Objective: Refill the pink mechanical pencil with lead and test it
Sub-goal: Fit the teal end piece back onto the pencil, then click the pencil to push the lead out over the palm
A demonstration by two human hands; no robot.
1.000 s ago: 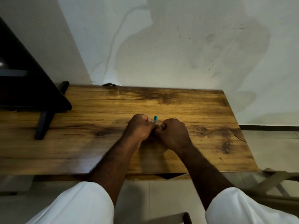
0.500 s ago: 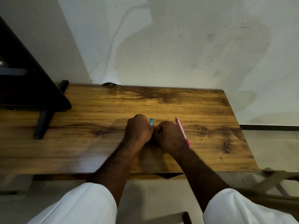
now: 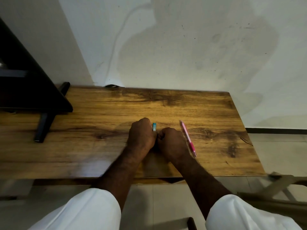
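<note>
On the wooden table [image 3: 166, 103], near its middle, both hands are curled into loose fists with knuckles almost touching. The left hand [image 3: 142, 136] pinches a small teal lead case [image 3: 154, 126], whose top end sticks up above the fingers. The right hand [image 3: 172, 141] is closed at the case's lower end, apparently working it open or drawing out a lead, though what it grips cannot be told. The pink mechanical pencil [image 3: 188, 138] lies on the table just beside the right hand, its darker grip end toward the person.

To do this step well, the case should be held steady and low over the table, and any lead eased out gently and straight, since such leads likely snap under sideways pressure. The pencil is best kept within easy reach.

Hidden: the fingertips of both hands, the case's lower part and opening, and any lead. Whether the pencil's cap is on is too small to make out.
</note>
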